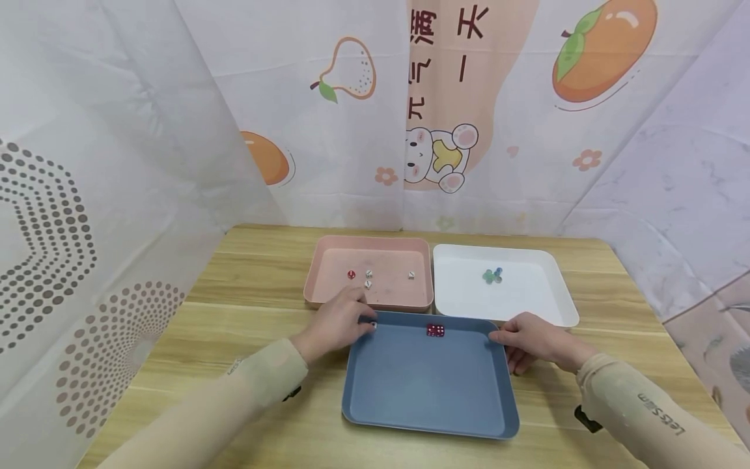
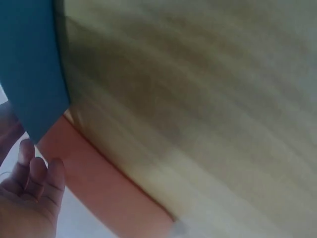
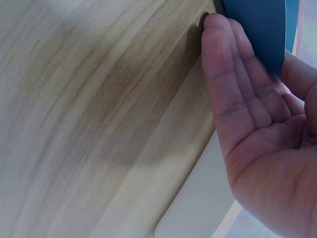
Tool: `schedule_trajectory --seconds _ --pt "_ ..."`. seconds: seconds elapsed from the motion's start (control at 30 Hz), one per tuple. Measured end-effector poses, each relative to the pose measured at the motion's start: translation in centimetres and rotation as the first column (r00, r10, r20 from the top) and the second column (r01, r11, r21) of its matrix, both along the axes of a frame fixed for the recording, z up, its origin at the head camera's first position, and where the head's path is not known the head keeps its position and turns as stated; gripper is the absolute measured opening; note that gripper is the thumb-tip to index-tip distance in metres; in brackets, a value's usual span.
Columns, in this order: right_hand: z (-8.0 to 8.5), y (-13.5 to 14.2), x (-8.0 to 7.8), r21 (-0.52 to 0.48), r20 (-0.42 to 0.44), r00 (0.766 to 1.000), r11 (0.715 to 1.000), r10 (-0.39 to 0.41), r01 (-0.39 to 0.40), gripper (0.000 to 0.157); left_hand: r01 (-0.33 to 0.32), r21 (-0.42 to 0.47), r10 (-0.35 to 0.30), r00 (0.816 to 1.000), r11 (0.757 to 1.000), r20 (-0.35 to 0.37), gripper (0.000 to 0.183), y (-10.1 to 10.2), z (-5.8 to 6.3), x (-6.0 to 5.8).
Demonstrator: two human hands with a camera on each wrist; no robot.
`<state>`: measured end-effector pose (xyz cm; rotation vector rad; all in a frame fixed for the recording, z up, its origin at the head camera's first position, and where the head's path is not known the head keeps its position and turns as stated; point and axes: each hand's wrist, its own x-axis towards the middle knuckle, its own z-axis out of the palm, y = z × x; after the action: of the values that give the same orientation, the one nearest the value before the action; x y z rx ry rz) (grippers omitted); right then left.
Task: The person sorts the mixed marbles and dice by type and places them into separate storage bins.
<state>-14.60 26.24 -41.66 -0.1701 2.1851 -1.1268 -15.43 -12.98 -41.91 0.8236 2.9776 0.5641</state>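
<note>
My left hand [image 1: 340, 319] is at the far left corner of the blue tray [image 1: 430, 384], its thumb and forefinger pinching a small white die [image 1: 374, 324] just inside the rim. In the left wrist view, the other fingers [image 2: 37, 173] are bent loosely beside the tray's corner. Two red dice [image 1: 435, 330] lie side by side against the tray's far wall. At the far right corner my right hand [image 1: 536, 340] grips the blue wall, thumb inside and fingers outside. The right wrist view shows those fingers [image 3: 218, 54] along the outer side of the wall.
Behind the blue tray stands a pink tray [image 1: 398, 245] with a red die [image 1: 351, 274] and several white dice [image 1: 368, 284]. Right of it, a white tray [image 1: 530, 286] holds small green and blue pieces [image 1: 489, 276]. All stand on a wooden table [image 1: 252, 273] before a printed curtain [image 1: 328, 150].
</note>
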Motion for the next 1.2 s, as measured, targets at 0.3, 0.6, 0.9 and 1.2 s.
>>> schedule_trajectory --seconds 0.3,0.6,0.9,1.2 --pt "0.0 0.0 0.1 -0.004 -0.01 1.0 1.0 0.003 -0.003 0.036 -0.092 0.001 0.092 0.996 0.996 0.009 0.016 0.0 -0.9 0.6" --pt "0.0 0.0 0.1 -0.002 -0.014 1.0 1.0 0.001 -0.001 0.037 -0.117 -0.034 0.117 0.993 0.993 -0.014 0.016 0.2 -1.2 1.0" --pt "0.0 0.0 0.1 0.001 -0.008 1.0 1.0 -0.003 0.003 0.036 -0.149 -0.033 0.145 0.985 0.988 -0.096 0.016 0.6 -1.9 1.1" --pt "-0.1 0.0 0.1 -0.015 -0.006 1.0 1.0 0.002 -0.002 0.036 -0.17 -0.03 0.165 0.979 0.985 -0.117 0.015 0.8 -2.0 1.4"
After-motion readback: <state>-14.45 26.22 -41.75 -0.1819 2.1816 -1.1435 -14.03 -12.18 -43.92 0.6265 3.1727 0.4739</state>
